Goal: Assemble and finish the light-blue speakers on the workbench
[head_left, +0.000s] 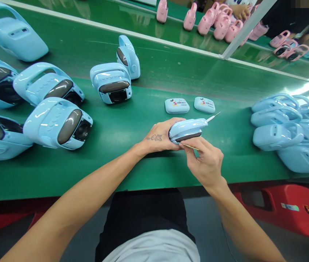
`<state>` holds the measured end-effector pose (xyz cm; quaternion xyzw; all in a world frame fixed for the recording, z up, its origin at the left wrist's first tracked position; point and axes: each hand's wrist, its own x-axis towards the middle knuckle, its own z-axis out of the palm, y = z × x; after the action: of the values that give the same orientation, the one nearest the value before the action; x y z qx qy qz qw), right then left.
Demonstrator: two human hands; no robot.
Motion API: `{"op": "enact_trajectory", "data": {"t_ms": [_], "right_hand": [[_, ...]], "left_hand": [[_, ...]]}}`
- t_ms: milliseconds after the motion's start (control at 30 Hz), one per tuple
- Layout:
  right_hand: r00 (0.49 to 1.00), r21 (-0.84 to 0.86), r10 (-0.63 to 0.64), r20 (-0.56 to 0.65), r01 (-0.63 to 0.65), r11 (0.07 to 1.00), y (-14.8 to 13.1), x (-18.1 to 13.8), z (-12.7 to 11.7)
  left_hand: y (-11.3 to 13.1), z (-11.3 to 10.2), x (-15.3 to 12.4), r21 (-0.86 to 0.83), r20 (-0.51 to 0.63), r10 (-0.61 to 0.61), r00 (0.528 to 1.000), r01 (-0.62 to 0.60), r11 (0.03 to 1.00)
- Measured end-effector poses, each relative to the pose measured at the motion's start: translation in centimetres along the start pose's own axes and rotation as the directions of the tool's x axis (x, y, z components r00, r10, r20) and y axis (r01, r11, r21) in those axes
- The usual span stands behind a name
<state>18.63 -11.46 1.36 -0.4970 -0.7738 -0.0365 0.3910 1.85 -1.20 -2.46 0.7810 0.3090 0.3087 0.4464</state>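
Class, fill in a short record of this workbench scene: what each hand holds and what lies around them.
Left hand: grip on blue shell
Right hand: pinches thin stick at the shell's lower edge
Left side: blue speakers
Right side: piled shells
Behind hands: two small printed cases
Far back: pink speakers
Surface: green belt

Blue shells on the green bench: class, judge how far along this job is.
Likely done: blue units at left carry dark panels and speakers. In hand: left hand grips one blue shell, right hand holds a thin tool against it. Likely left: plain shells piled at right.
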Motion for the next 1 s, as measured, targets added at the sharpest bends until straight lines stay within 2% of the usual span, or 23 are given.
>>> {"op": "enact_trajectory", "data": {"t_ms": [233,333,367,433,500,567,633,667,733,800,867,1000], "right_hand": [[0.996,-0.109,-0.019,0.081,0.028,0.994,-0.7,0.3,0.0],[0.999,-0.018,-0.036,0.028,0.037,0.999,-0.8,-0.1,-0.3],[1.000,0.032,0.001,-0.018,0.000,0.999,-0.5,-0.3,-0.6],[0.979,0.120,0.181,-0.093,-0.169,0.978,0.7,-0.9,-1.4],[0.893,0.189,0.441,-0.089,-0.419,0.888,3.0,-1.6,-2.2],[0.759,0.216,0.651,-0.012,-0.634,0.742,6.1,-2.1,-2.9],[0.640,0.181,0.766,0.056,-0.761,0.623,9.4,-2.5,-3.4],[0.600,0.156,0.795,0.087,-0.797,0.584,10.9,-2.6,-3.5],[0.560,0.112,0.815,0.149,-0.828,0.549,13.1,-2.7,-3.6],[0.562,0.094,0.803,0.199,-0.826,0.556,14.3,-2.6,-3.5],[0.589,0.092,0.786,0.185,-0.807,0.583,14.5,-2.4,-3.2],[0.705,0.138,0.709,-0.024,-0.700,0.701,12.5,-1.9,-2.5]], "left_hand": [[0.3,-0.2,-0.1,0.016,0.007,-0.031,1.000,0.031,0.999],[0.1,-0.2,0.0,0.012,0.004,-0.011,1.000,0.011,1.000],[0.0,-0.2,0.0,0.010,-0.001,-0.004,1.000,0.004,1.000],[-0.1,-0.3,0.0,0.008,-0.008,-0.002,1.000,0.002,1.000],[-0.1,-0.3,0.0,0.008,-0.012,-0.011,1.000,0.011,1.000],[0.1,-0.4,0.1,0.002,-0.009,-0.023,1.000,0.023,1.000],[0.1,-0.6,0.1,-0.010,0.004,-0.034,0.999,0.034,0.999],[0.1,-0.7,0.2,-0.021,0.012,-0.036,0.999,0.036,0.999],[-0.1,-1.0,0.4,-0.054,0.011,-0.031,0.999,0.031,0.998],[-0.3,-1.4,0.5,-0.118,0.001,-0.052,0.999,0.051,0.992],[-0.4,-1.9,0.6,-0.264,0.024,-0.102,0.994,0.105,0.959],[0.1,-3.0,0.3,-0.615,0.069,-0.125,0.990,0.141,0.776]]}}
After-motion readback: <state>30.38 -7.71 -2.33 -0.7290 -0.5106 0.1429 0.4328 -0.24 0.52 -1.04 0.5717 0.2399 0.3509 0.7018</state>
